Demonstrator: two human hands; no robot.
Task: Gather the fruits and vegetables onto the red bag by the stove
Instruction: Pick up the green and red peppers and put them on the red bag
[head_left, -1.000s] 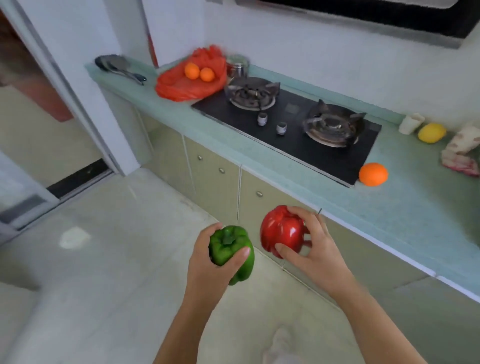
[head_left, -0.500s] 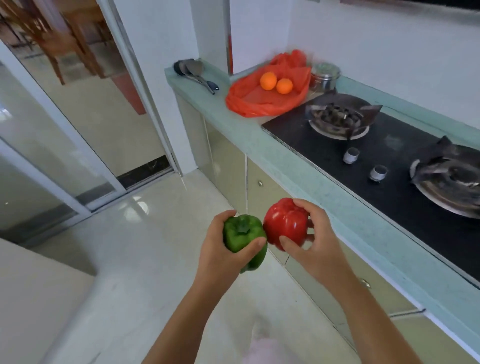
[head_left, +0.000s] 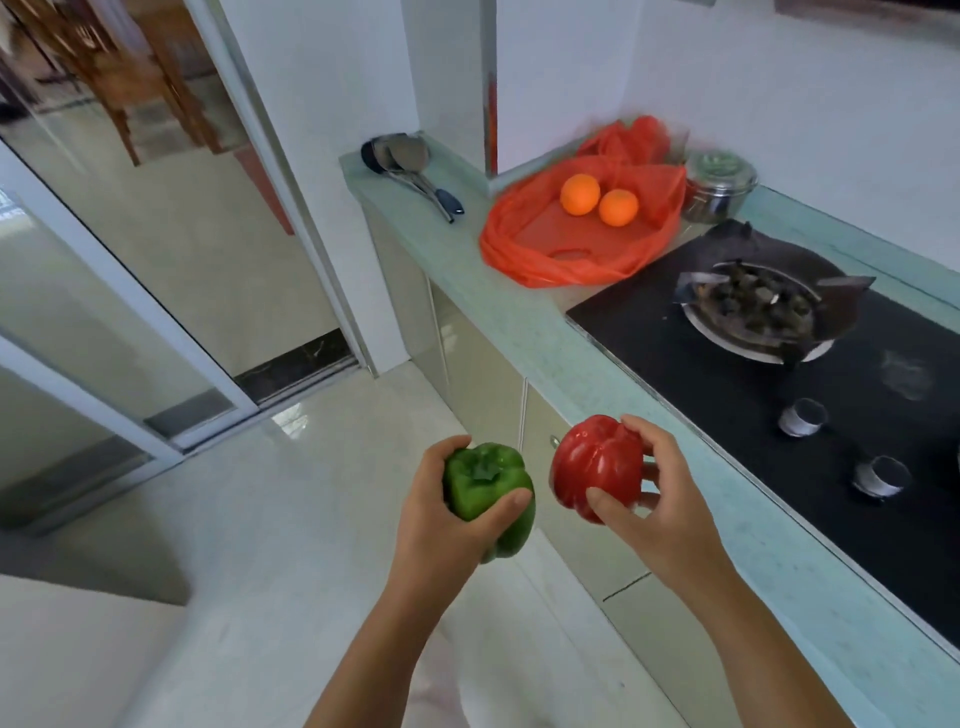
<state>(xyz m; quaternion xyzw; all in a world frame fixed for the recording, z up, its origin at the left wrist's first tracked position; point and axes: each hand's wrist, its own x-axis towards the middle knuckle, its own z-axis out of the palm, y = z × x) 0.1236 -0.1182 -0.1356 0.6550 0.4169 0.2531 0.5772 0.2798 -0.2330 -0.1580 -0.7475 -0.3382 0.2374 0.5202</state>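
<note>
My left hand (head_left: 441, 525) grips a green bell pepper (head_left: 488, 493) in front of the cabinet fronts, below counter height. Just to its right, my right hand (head_left: 654, 509) holds a red bell pepper (head_left: 597, 465) by the counter's front edge. The two peppers are a little apart. The red bag (head_left: 540, 244) lies spread on the pale green counter (head_left: 519, 322) left of the stove (head_left: 727, 374). Two oranges (head_left: 580, 194) (head_left: 618, 207) sit side by side on the bag.
A steel lidded pot (head_left: 719, 182) stands behind the bag at the wall. Dark spatulas (head_left: 410, 166) lie at the counter's left end. The burner (head_left: 753, 306) and two knobs (head_left: 802, 417) are on the black stove top. A sliding glass door (head_left: 119, 291) is on the left.
The view has closed in on the bag and the counter's left end. The right-hand orange and lemon have left the view. Both peppers stay gripped and have drawn slightly apart.
</note>
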